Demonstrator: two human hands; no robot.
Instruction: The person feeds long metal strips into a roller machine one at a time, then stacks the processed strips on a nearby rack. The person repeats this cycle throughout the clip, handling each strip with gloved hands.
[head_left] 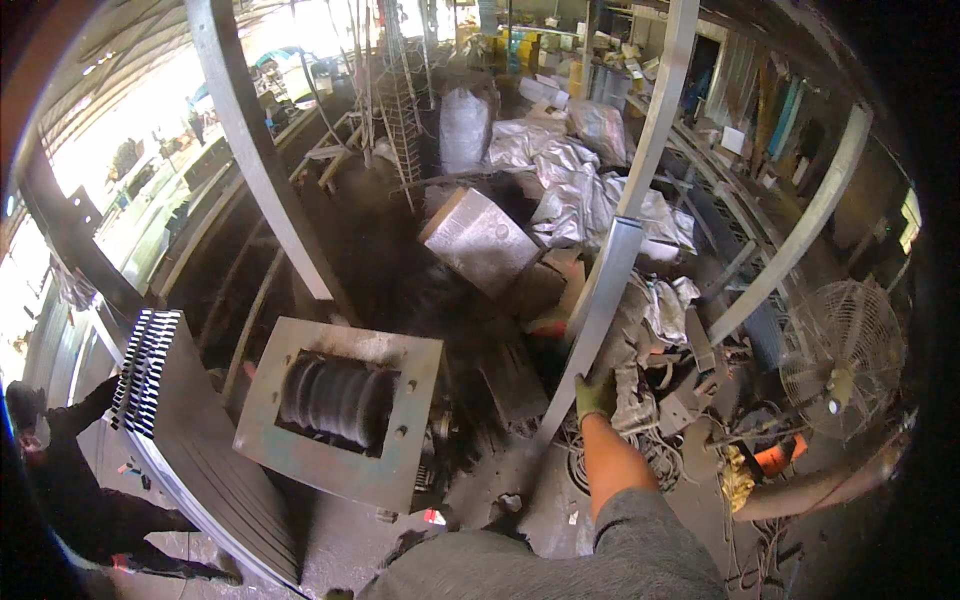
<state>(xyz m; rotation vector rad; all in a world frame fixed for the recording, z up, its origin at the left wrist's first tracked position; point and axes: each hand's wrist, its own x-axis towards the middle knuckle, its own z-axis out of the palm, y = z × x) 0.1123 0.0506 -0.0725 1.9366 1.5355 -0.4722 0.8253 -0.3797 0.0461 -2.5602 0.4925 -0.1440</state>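
My right hand (596,394), in a greenish glove, is closed on the edge of a long grey metal bar (606,290). The fingers are partly hidden behind it. The bar leans upright, its upper end overlapping a pale post (658,110). My left hand cannot be made out; only a small greenish patch shows at the bottom edge. Left of the bar stands a machine with a worn metal top plate (350,342). Through its square opening shows a dark ribbed roller (340,400).
At left, a stack of long metal profiles (205,440) stands beside a co-worker in dark clothes (90,490). Right of me are a caged fan (842,360), tangled hoses and scrap. Ahead lie a dusty carton (480,240) and silvery sheeting (575,190). Another post (255,150) rises behind the machine.
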